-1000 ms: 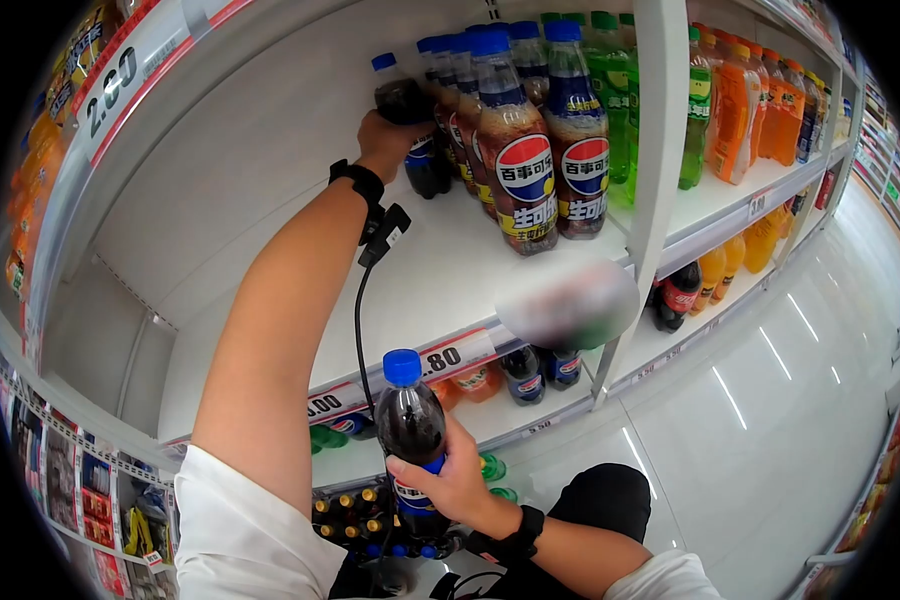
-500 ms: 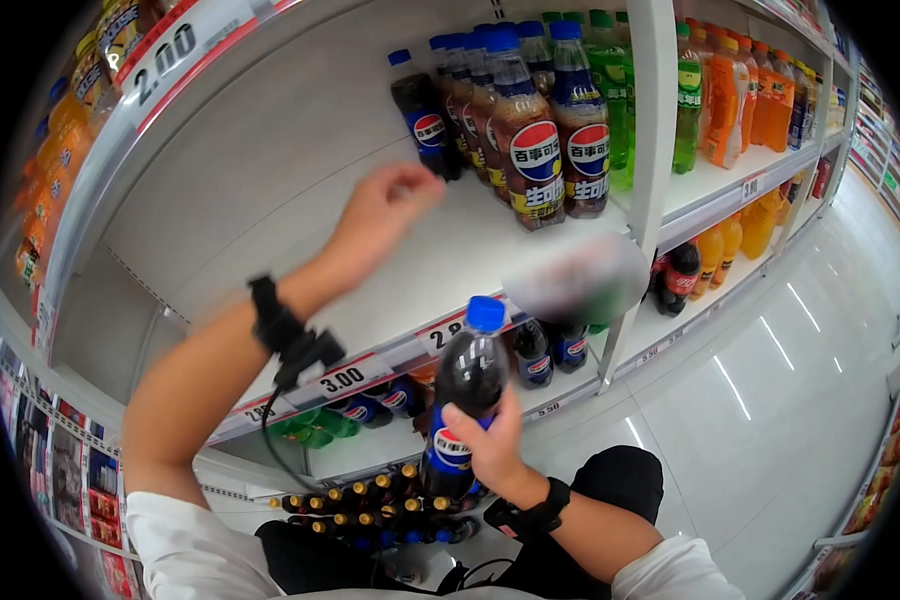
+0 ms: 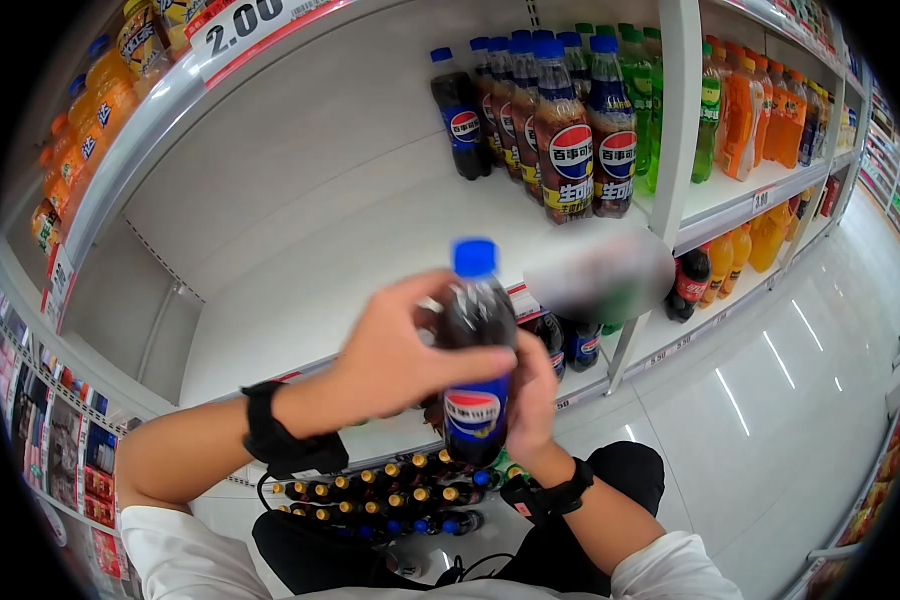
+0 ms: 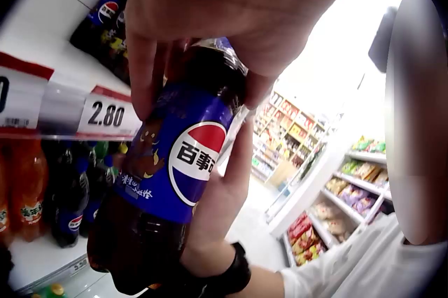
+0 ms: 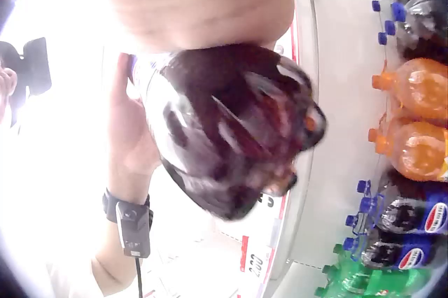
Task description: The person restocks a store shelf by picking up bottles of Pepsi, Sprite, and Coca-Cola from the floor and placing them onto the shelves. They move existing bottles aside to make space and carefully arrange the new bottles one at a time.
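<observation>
A dark cola bottle [image 3: 477, 400] with a blue cap and blue label is held upright in front of the shelf in the head view. My left hand [image 3: 395, 350] grips its upper part from the left, thumb across the front. From the right, my right hand [image 3: 532, 395] holds the bottle's side, its fingers partly hidden behind it. In the left wrist view, the left hand [image 4: 231, 8] comes over the bottle's shoulder [image 4: 217, 67], with the right hand [image 4: 227, 203] behind the label. The bottle's ridged base [image 5: 259, 144] faces the right wrist camera below the right hand [image 5: 203, 8].
On the white shelf [image 3: 300, 250] stands a blue-labelled cola bottle [image 3: 463, 125] beside rows of clear-shouldered cola bottles [image 3: 567, 150]. Green and orange soda bottles [image 3: 740, 115] line the bay past an upright post [image 3: 677, 120]. Several bottles with yellow caps [image 3: 395, 480] stand low near the knees.
My left hand has left the cola bottle on the shelf and come back to the held bottle, which it now grips. The right hand has raised that bottle slightly.
</observation>
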Action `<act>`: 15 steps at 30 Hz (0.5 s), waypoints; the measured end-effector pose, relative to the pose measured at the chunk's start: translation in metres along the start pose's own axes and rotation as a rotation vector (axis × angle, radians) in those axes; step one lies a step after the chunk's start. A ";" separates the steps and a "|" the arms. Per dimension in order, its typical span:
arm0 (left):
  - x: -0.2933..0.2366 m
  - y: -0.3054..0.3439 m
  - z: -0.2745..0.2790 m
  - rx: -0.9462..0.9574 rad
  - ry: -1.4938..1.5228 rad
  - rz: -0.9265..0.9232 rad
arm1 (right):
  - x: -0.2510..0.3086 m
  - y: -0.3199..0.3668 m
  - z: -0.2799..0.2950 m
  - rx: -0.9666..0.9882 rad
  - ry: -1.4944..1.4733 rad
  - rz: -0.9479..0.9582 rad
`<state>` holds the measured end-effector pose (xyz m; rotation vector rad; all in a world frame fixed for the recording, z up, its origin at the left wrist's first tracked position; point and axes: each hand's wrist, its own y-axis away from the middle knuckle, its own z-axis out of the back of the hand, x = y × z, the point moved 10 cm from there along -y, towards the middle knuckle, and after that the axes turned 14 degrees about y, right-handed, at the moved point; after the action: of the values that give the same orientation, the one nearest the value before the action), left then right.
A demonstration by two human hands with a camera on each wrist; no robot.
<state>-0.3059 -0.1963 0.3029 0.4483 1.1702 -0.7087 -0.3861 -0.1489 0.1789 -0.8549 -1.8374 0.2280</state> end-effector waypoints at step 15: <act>-0.046 -0.118 0.167 -0.584 0.034 -0.354 | -0.014 -0.005 0.023 -0.150 0.002 -0.069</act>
<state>-0.2870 -0.3764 0.4081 -0.2438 1.4380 -0.6222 -0.4054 -0.1563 0.1613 -0.8928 -1.8967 0.0462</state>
